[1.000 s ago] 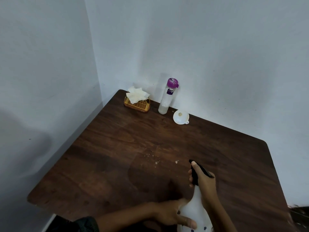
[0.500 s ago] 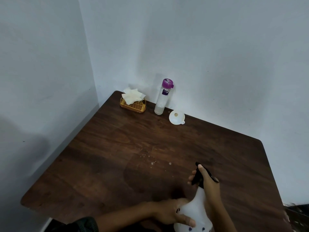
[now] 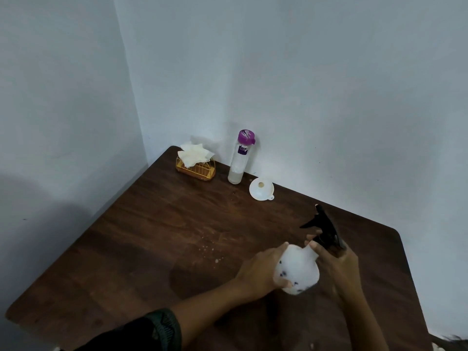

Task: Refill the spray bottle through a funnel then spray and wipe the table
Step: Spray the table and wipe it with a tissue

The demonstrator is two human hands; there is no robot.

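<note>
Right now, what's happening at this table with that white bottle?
A person is holding the white spray bottle in both hands, tilted. The left hand grips its round body and the right hand grips the neck under the black trigger head. The funnel lies unused by the wall, beside the purple-capped bottle and the napkin holder. A few droplets sit on the table.

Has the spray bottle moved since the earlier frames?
Yes. Judged against the funnel, the spray bottle has shifted away from the person and further back; its black head now sits much nearer the funnel.
</note>
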